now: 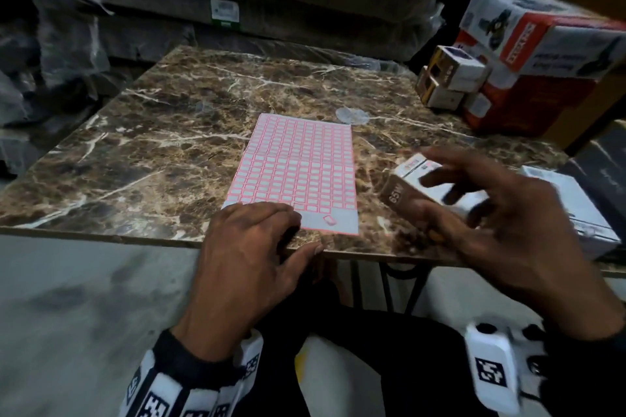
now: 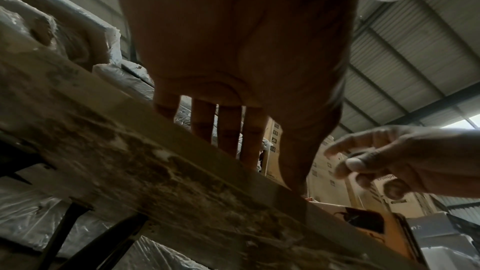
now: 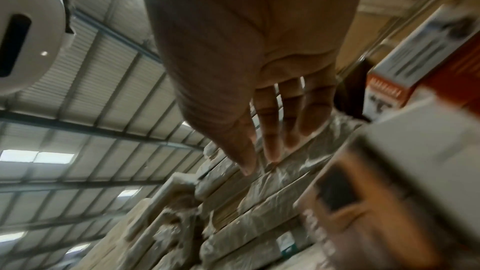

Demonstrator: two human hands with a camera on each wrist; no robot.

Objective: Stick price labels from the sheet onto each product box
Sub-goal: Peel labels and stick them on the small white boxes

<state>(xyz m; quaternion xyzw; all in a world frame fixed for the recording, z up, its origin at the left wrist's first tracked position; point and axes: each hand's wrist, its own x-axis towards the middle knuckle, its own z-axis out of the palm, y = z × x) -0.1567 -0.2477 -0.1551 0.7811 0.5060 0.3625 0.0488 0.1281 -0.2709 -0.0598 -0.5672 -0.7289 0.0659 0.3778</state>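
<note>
Label sheet lying flat at table centre. Left hand pressing sheet's 7 o'clock corner, fingers straight and together. Right hand hovering at 3 o'clock, fingers spread over small box; contact blurred, cannot tell. More boxes stacking at 1 o'clock.

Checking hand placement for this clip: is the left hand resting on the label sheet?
Yes, the left hand lies flat on the near left corner of the label sheet.
</note>
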